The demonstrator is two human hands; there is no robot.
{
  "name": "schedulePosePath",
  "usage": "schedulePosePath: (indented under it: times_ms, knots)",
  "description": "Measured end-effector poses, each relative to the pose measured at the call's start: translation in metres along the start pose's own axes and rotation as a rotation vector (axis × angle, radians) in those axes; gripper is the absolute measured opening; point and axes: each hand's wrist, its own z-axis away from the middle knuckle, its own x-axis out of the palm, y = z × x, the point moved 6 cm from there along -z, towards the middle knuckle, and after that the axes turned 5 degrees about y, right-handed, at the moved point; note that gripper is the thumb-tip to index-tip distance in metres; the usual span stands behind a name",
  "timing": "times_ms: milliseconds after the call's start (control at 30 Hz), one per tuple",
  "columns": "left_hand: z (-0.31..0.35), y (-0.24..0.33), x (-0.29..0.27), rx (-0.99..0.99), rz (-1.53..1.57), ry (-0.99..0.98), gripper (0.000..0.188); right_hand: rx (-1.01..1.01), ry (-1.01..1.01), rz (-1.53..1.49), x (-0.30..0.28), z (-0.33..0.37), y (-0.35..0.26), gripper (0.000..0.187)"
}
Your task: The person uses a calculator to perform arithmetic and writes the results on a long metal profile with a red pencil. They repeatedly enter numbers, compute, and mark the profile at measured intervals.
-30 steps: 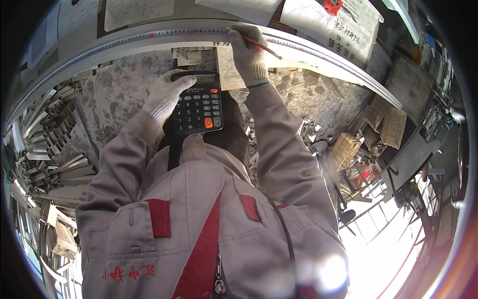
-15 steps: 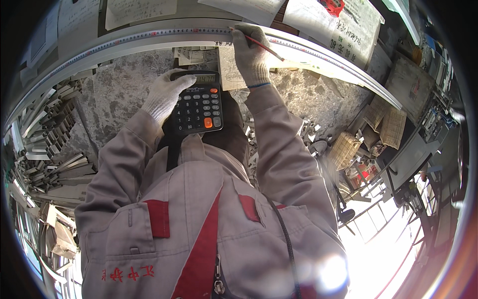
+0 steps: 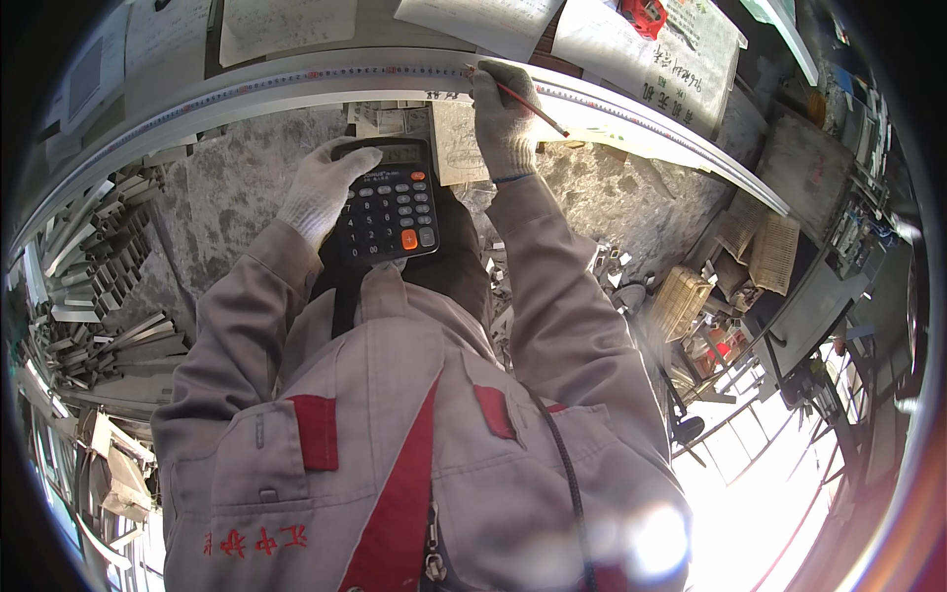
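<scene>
A black calculator [image 3: 391,209] with grey and orange keys is gripped along its left side by my left hand [image 3: 321,187], which wears a white knitted glove. The thumb lies across the top of the calculator beside its display. My right hand [image 3: 504,123], gloved too, holds a thin reddish pencil [image 3: 534,107] slanting down to the right. The pencil's upper end meets a tape measure [image 3: 345,72] laid along a long pale metal profile [image 3: 286,97]. The right hand rests over the profile and hides a short stretch of the tape.
Sheets of paper [image 3: 286,30] with handwriting lie beyond the profile, with a red tape-measure case [image 3: 643,16] on them. Cut metal profiles [image 3: 94,257] are piled at the left. Wicker baskets [image 3: 681,301] stand at the right. A sheet of paper or board [image 3: 456,143] sits below the profile.
The whole view has shifted slightly, with the profile and right hand now a little lower in the picture. Both hands keep their hold on the calculator and the pencil.
</scene>
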Motion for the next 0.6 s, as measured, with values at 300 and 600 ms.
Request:
schedulePosePath:
  times_ms: [300,600]
  knots:
    - [0.032,0.036,-0.049,0.088,0.218,0.016,0.029,0.188,0.022,0.169,-0.086,0.083,0.004,0.016]
    - [0.021,0.048,-0.128,0.205,0.296,0.035,0.026,0.477,0.398,0.185,-0.249,0.29,0.066,0.019]
